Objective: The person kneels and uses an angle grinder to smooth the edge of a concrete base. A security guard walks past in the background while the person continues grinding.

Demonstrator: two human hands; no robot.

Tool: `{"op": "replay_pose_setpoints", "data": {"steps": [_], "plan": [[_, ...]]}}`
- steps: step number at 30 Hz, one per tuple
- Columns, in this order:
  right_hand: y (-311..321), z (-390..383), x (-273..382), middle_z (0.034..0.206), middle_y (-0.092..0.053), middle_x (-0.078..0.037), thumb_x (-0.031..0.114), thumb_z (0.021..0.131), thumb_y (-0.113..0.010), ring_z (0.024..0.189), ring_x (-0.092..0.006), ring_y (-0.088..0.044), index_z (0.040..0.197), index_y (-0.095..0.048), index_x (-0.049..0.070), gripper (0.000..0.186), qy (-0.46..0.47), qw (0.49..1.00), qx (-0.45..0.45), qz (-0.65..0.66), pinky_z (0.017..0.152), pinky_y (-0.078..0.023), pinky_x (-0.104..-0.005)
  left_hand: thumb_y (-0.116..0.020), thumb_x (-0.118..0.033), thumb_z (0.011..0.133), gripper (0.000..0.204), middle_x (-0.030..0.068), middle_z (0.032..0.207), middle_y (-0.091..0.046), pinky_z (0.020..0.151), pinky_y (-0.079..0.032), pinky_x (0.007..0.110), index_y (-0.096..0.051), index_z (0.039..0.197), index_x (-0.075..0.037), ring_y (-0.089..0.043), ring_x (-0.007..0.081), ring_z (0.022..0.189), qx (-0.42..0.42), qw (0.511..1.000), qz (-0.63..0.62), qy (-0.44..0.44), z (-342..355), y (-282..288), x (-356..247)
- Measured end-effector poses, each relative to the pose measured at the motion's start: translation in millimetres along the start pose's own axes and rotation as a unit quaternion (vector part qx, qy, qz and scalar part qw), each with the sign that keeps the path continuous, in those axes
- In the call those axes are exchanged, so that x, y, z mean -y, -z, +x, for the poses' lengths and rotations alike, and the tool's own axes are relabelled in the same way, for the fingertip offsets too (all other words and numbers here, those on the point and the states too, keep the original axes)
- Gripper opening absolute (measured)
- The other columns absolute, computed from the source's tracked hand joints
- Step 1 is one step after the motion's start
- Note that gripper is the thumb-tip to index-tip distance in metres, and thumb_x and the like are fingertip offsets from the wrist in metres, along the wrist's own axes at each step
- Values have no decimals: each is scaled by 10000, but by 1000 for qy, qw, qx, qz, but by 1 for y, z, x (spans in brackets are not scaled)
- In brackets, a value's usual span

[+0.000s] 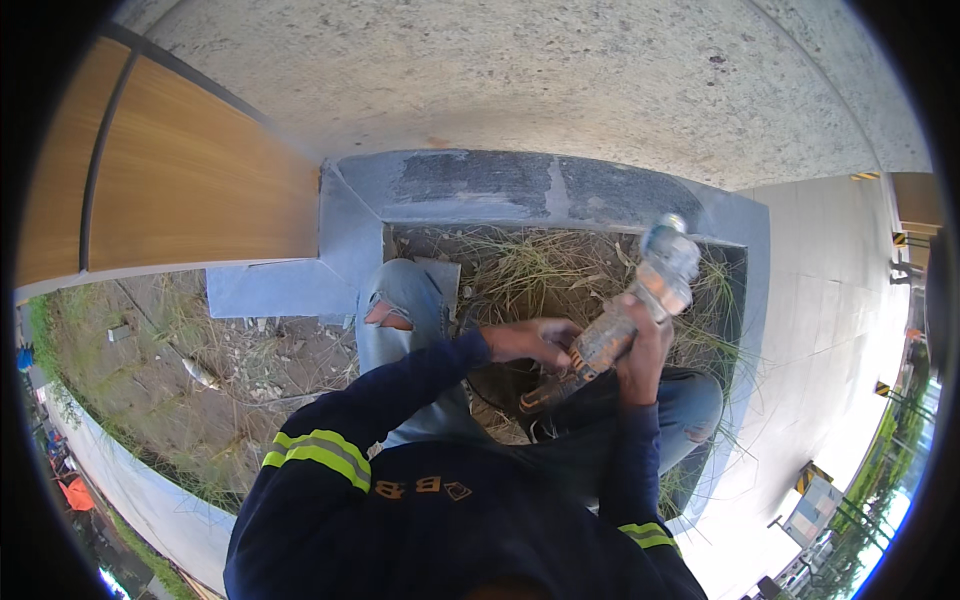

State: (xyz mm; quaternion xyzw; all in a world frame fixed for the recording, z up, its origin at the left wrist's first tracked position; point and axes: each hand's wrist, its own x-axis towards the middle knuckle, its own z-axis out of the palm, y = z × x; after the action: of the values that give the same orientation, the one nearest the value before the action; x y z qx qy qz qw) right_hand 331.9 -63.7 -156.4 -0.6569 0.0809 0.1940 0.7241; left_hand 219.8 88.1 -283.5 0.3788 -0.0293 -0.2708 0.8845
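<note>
A dusty orange and grey angle grinder point(605, 338) is tilted across my lap, its head up and to the right. My right hand point(645, 352) wraps around its body from the right side. My left hand point(532, 342) meets the rear part of the body from the left, fingers bent against it; its fingertips are partly hidden. The grinder's head point(668, 258) is blurred, so I cannot make out its disc. Just beyond it runs a grey stone ledge point(620, 195) with darker, rough patches along its top.
Dry grass point(525, 265) and soil fill the bed around my bent legs. A speckled wall point(560, 90) rises behind the ledge. Brown panels point(200, 165) stand at the left, above rubble-strewn soil point(190, 350). Pale paving point(815, 300) stretches along the right.
</note>
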Motion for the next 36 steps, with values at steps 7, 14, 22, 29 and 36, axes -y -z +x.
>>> {"op": "replay_pose_setpoints", "data": {"steps": [7,14,22,29,36], "plan": [[-35,43,-57,961,-690,-39,108,823,-791,800,-132,-648,1172,-653,-9,393,-24,971,144,-191,718,-515,-308,-800,-70,838,591,73,1191,-664,953,-520,366,-509,1352,-45,-660,190,1094,-203,967,-143,-65,21,-37,39],[-60,44,-101,999,-701,-60,125,797,-812,852,-142,-660,1191,-654,-23,449,-25,960,158,-231,760,-516,-304,-778,-52,814,580,87,1128,-672,929,-537,362,-514,1330,-38,-674,196,1048,-277,935,-182,-127,8,-27,54],[-56,52,-70,1006,-689,-98,158,820,-772,867,-178,-667,1169,-650,-62,430,-66,970,148,-179,786,-521,-318,-859,-304,814,882,149,1260,-618,982,-521,373,-389,1478,36,-645,238,1137,-270,939,-162,-138,7,-17,5],[-72,42,-47,1107,-673,-131,204,911,-723,983,-204,-662,1222,-637,-76,427,58,979,146,-126,858,-515,-323,-888,-427,792,1082,222,1424,-536,1088,-466,410,-301,1561,58,-534,324,1329,-332,908,-136,-217,1,-11,-45],[-70,42,-73,1109,-677,-114,216,1044,-590,947,-171,-643,1217,-655,-69,340,120,930,222,-269,828,-527,-320,-888,-279,819,842,139,1308,-607,1015,-515,380,-444,1481,-11,-604,245,1217,-289,876,-254,-289,-8,3,-52]]}}
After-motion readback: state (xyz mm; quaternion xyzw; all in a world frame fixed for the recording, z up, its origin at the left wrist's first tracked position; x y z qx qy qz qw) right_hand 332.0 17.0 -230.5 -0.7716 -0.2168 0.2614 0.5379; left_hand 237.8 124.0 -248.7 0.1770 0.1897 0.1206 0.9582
